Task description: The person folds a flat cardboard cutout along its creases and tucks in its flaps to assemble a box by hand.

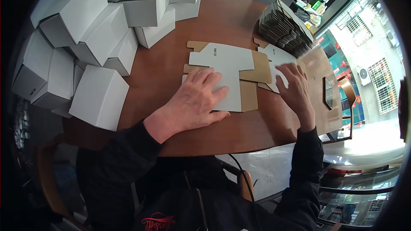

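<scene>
A flat, unfolded cardboard box [231, 57], white with brown flaps and marked "PAP 20", lies on the table in front of me. My left hand [199, 98] rests on its near left part, palm down with the fingers spread. To its right, a second flat cardboard box [278, 55] lies partly under the first one's brown flap. Over that second sheet is my right hand [295, 85], fingers apart and slightly bent, with nothing visible in it. Whether the right fingertips touch the cardboard I cannot tell.
Several folded white boxes [100, 96] are piled on the left of the brown table [227, 17]. A stack of flat cardboard sheets [287, 28] stands at the back right. A phone-like dark object [328, 93] lies at the right edge, with a wooden chair [349, 94] beyond.
</scene>
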`<state>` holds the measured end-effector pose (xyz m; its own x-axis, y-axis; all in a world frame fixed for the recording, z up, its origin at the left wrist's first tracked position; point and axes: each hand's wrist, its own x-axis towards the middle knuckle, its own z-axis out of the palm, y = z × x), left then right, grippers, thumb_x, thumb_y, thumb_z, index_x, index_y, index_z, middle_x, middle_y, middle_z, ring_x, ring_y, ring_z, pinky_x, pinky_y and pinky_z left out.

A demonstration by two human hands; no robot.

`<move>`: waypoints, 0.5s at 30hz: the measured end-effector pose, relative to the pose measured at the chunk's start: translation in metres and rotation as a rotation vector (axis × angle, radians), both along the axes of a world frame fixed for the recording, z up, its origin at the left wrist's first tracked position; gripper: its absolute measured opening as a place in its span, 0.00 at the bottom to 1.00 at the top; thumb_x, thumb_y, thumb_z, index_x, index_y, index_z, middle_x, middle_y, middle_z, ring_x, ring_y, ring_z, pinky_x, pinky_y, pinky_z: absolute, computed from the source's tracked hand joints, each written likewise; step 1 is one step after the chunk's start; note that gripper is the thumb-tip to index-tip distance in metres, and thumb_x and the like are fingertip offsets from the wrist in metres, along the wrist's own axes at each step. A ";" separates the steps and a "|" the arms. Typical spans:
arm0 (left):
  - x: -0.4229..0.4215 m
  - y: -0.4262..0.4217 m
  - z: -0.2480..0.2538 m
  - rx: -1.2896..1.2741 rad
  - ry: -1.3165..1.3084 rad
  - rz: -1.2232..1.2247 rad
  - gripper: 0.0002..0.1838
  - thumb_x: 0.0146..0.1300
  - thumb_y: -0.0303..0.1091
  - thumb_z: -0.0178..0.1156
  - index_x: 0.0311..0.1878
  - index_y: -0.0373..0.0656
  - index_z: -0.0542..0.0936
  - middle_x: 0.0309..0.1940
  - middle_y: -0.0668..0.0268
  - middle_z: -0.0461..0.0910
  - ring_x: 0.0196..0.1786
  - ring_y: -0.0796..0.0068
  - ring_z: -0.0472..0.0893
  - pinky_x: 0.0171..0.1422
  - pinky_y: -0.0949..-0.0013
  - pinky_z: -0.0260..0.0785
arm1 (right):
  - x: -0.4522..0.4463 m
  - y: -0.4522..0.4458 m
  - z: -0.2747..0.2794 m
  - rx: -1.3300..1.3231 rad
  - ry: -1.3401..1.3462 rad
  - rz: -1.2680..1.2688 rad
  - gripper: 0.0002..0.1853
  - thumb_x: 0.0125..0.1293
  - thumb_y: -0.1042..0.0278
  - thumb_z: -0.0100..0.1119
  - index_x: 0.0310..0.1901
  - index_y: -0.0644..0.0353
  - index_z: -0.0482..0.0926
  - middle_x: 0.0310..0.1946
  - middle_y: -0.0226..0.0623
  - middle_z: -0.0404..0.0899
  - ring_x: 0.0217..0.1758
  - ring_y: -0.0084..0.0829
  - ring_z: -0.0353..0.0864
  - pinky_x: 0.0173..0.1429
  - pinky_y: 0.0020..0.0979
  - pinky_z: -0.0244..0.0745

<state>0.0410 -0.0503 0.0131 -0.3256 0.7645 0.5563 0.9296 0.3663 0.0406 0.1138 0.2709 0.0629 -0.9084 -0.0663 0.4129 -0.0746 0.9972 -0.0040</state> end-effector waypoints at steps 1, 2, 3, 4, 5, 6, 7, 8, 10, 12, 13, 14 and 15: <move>-0.001 0.000 -0.002 0.026 -0.044 -0.023 0.24 0.62 0.45 0.72 0.57 0.44 0.81 0.62 0.55 0.76 0.67 0.52 0.75 0.66 0.56 0.72 | -0.010 -0.016 0.004 0.007 0.009 0.009 0.18 0.71 0.60 0.63 0.60 0.53 0.84 0.60 0.33 0.81 0.57 0.41 0.79 0.63 0.39 0.74; -0.001 0.001 -0.002 0.022 -0.046 -0.021 0.24 0.62 0.45 0.72 0.57 0.44 0.81 0.62 0.55 0.76 0.67 0.52 0.75 0.66 0.56 0.72 | -0.022 -0.029 0.005 -0.004 0.043 0.087 0.18 0.73 0.59 0.62 0.61 0.53 0.84 0.62 0.33 0.80 0.58 0.41 0.79 0.63 0.38 0.74; -0.001 0.001 -0.001 -0.001 -0.042 -0.016 0.24 0.63 0.46 0.72 0.57 0.44 0.81 0.62 0.54 0.76 0.68 0.51 0.74 0.68 0.55 0.71 | -0.036 -0.043 0.004 -0.016 0.075 0.166 0.18 0.75 0.58 0.61 0.62 0.52 0.83 0.63 0.33 0.80 0.60 0.41 0.80 0.63 0.38 0.74; -0.002 0.002 0.000 -0.023 -0.038 -0.009 0.23 0.63 0.46 0.72 0.56 0.44 0.81 0.63 0.54 0.76 0.69 0.50 0.74 0.70 0.54 0.70 | -0.051 -0.060 -0.003 -0.022 0.073 0.172 0.18 0.75 0.58 0.61 0.62 0.52 0.83 0.63 0.33 0.80 0.60 0.41 0.80 0.63 0.38 0.74; -0.002 0.002 0.001 -0.044 -0.035 -0.002 0.23 0.64 0.47 0.72 0.55 0.44 0.80 0.63 0.54 0.76 0.70 0.50 0.74 0.71 0.53 0.70 | -0.066 -0.076 -0.013 -0.022 0.088 0.263 0.19 0.76 0.55 0.60 0.64 0.51 0.82 0.64 0.34 0.80 0.61 0.42 0.79 0.64 0.39 0.74; -0.004 0.001 0.003 -0.065 -0.030 0.005 0.22 0.65 0.47 0.72 0.55 0.44 0.80 0.64 0.53 0.76 0.71 0.49 0.73 0.73 0.52 0.69 | -0.076 -0.082 -0.022 -0.022 0.104 0.354 0.20 0.78 0.52 0.58 0.65 0.50 0.82 0.64 0.35 0.80 0.62 0.42 0.79 0.64 0.40 0.74; -0.006 0.000 0.004 -0.068 -0.032 0.011 0.22 0.65 0.47 0.72 0.55 0.44 0.80 0.64 0.53 0.76 0.71 0.49 0.73 0.73 0.52 0.69 | -0.083 -0.081 -0.030 -0.025 0.103 0.360 0.20 0.78 0.52 0.58 0.65 0.50 0.82 0.64 0.35 0.80 0.62 0.42 0.79 0.64 0.40 0.74; -0.008 -0.001 0.004 -0.056 -0.026 0.001 0.21 0.64 0.47 0.72 0.52 0.44 0.80 0.61 0.54 0.75 0.68 0.49 0.74 0.71 0.53 0.69 | -0.090 -0.079 -0.039 0.003 0.101 0.337 0.21 0.78 0.51 0.57 0.66 0.50 0.81 0.65 0.35 0.79 0.62 0.43 0.79 0.64 0.41 0.74; -0.011 -0.002 0.006 -0.032 -0.015 -0.026 0.20 0.62 0.47 0.72 0.46 0.44 0.78 0.56 0.54 0.75 0.61 0.51 0.74 0.67 0.53 0.69 | -0.103 -0.076 -0.052 0.061 0.095 0.285 0.22 0.79 0.49 0.55 0.66 0.50 0.81 0.66 0.36 0.79 0.63 0.44 0.79 0.64 0.42 0.74; -0.012 -0.002 0.009 -0.014 -0.017 -0.050 0.19 0.61 0.47 0.72 0.43 0.44 0.78 0.53 0.55 0.74 0.58 0.51 0.75 0.66 0.54 0.69 | -0.110 -0.059 -0.056 0.068 0.075 0.226 0.23 0.80 0.47 0.53 0.67 0.50 0.80 0.66 0.38 0.78 0.63 0.46 0.78 0.64 0.45 0.74; -0.011 -0.004 0.011 -0.047 -0.038 -0.027 0.19 0.61 0.47 0.72 0.43 0.44 0.78 0.53 0.55 0.74 0.58 0.51 0.75 0.66 0.54 0.69 | -0.110 -0.046 -0.052 0.044 0.061 0.195 0.25 0.80 0.46 0.52 0.68 0.50 0.79 0.65 0.40 0.78 0.62 0.47 0.78 0.64 0.46 0.73; -0.009 -0.008 0.014 -0.081 -0.060 -0.003 0.19 0.60 0.47 0.72 0.43 0.44 0.78 0.53 0.55 0.75 0.57 0.51 0.75 0.66 0.54 0.69 | -0.107 -0.037 -0.050 0.047 0.056 0.191 0.25 0.80 0.46 0.52 0.68 0.50 0.79 0.65 0.40 0.78 0.62 0.47 0.78 0.64 0.46 0.73; -0.008 -0.012 0.017 -0.116 -0.080 0.026 0.19 0.60 0.47 0.72 0.42 0.44 0.78 0.53 0.55 0.75 0.57 0.51 0.75 0.66 0.54 0.69 | -0.102 -0.034 -0.042 0.064 -0.026 0.069 0.25 0.80 0.46 0.52 0.68 0.51 0.79 0.63 0.41 0.78 0.61 0.48 0.78 0.63 0.46 0.73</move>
